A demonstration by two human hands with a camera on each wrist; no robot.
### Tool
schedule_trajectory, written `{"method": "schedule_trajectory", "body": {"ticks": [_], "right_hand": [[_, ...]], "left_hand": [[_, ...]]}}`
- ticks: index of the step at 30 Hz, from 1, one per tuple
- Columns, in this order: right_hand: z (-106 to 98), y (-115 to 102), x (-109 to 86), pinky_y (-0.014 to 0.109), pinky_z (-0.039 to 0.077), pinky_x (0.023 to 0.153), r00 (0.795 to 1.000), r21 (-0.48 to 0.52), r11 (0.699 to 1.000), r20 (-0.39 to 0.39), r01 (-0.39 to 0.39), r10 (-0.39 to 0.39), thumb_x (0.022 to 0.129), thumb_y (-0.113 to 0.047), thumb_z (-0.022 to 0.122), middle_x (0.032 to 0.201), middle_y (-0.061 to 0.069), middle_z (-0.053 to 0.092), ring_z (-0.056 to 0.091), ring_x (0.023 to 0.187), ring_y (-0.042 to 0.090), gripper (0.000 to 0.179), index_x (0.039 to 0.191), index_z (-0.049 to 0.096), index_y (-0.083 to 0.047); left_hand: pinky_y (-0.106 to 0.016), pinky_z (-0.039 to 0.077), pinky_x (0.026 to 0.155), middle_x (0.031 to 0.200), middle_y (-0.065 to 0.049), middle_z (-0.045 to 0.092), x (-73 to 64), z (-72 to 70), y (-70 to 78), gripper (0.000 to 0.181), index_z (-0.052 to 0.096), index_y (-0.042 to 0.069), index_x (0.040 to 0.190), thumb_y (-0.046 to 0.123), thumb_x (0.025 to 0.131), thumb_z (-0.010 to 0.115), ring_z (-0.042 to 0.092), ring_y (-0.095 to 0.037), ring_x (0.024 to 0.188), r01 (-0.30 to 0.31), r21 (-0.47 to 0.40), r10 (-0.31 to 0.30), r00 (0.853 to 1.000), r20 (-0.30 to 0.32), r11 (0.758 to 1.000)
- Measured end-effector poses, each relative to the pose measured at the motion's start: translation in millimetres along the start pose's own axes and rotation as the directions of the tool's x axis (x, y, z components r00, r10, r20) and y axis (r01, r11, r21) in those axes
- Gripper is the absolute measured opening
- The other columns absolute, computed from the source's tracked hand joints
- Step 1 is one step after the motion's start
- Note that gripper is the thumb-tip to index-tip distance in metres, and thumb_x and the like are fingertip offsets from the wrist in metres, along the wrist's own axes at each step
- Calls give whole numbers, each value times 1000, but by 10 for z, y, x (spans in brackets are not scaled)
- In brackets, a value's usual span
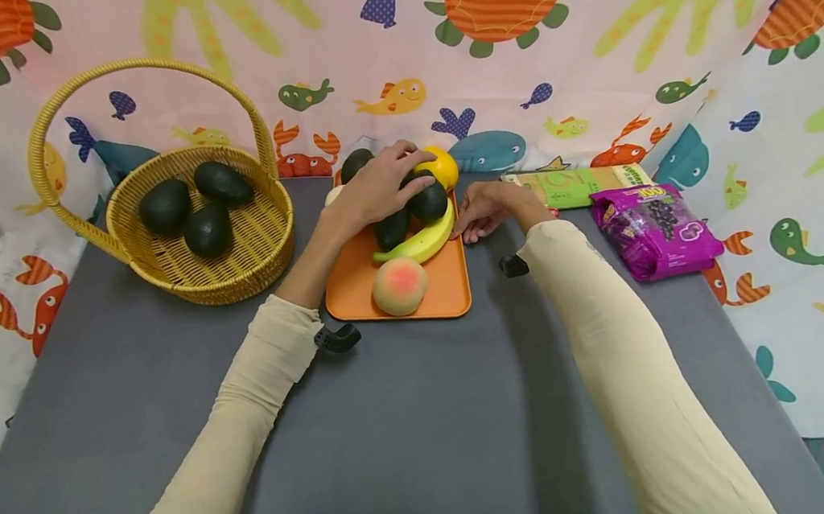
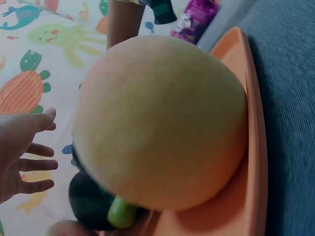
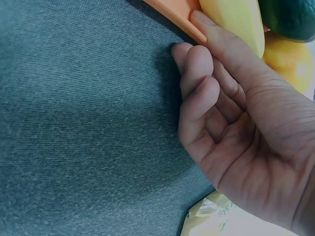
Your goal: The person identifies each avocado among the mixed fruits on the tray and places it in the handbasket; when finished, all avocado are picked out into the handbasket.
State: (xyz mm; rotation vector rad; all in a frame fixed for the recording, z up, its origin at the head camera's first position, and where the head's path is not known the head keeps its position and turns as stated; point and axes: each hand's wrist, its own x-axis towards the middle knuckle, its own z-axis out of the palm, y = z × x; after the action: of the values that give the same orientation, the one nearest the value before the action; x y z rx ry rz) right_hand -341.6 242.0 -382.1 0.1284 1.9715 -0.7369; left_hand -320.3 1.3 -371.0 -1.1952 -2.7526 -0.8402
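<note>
An orange tray (image 1: 452, 304) holds a peach (image 1: 400, 287), a banana (image 1: 421, 244), a yellow-orange round fruit (image 1: 443, 167) and several dark avocados (image 1: 429, 201). My left hand (image 1: 384, 182) reaches over the back of the tray, its fingers just above the avocado beside the banana. In the left wrist view its fingers are spread, and the peach fills the middle. At the tray's right edge, my right hand (image 1: 488, 209) pinches the rim, thumb on top and the other fingers curled below, as the right wrist view shows. A pale round thing (image 1: 333, 195) is partly hidden behind my left wrist.
A yellow wicker basket (image 1: 273, 252) with a tall handle stands at the left, three avocados (image 1: 208, 231) inside. Right of the tray lie a green-and-yellow packet (image 1: 570, 188) and a purple grape-print bag (image 1: 657, 230). Behind the grey table (image 1: 425, 425) hangs a sea-animal cloth (image 1: 359, 43).
</note>
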Motion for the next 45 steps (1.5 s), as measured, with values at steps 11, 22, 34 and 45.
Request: {"method": "schedule_trajectory", "body": {"ticks": [11, 22, 34, 45], "right_hand": [[-28, -51, -4, 21, 58, 67, 1000, -17, 1000, 16, -8, 9, 95, -20, 78, 70, 3, 75, 68, 61, 10, 20, 91, 77, -1], [-15, -28, 118, 19, 56, 65, 1000, -24, 1000, -11, -3, 3, 94, -23, 80, 70, 2, 75, 67, 59, 8, 20, 91, 76, -3], [25, -65, 72, 20, 56, 67, 1000, -32, 999, 21, -23, 23, 95, -22, 79, 68, 2, 73, 65, 59, 8, 21, 91, 75, -2], [15, -73, 36, 19, 55, 67, 999, -46, 998, 10, -40, 41, 96, -21, 77, 68, 2, 73, 64, 59, 8, 20, 90, 75, -2]], "left_hand": [[-49, 36, 127, 166, -14, 40, 24, 78, 23, 56, 55, 14, 152, 43, 105, 62, 43, -33, 152, -30, -11, 31, 985, 170, 1000], [-49, 46, 117, 149, -9, 58, -41, 153, 24, 51, 61, 10, 144, 28, 98, 74, 54, -27, 139, -84, -33, 88, 985, 150, 996], [-45, 43, 122, 153, -15, 56, -292, -344, 69, 53, 60, 6, 145, 28, 99, 74, 54, -32, 142, -99, -72, 95, 994, -51, 993], [-49, 46, 118, 147, -15, 61, -840, -1002, -57, 53, 61, 5, 144, 24, 97, 77, 57, -33, 137, -32, -23, 29, 994, -102, 999]]}}
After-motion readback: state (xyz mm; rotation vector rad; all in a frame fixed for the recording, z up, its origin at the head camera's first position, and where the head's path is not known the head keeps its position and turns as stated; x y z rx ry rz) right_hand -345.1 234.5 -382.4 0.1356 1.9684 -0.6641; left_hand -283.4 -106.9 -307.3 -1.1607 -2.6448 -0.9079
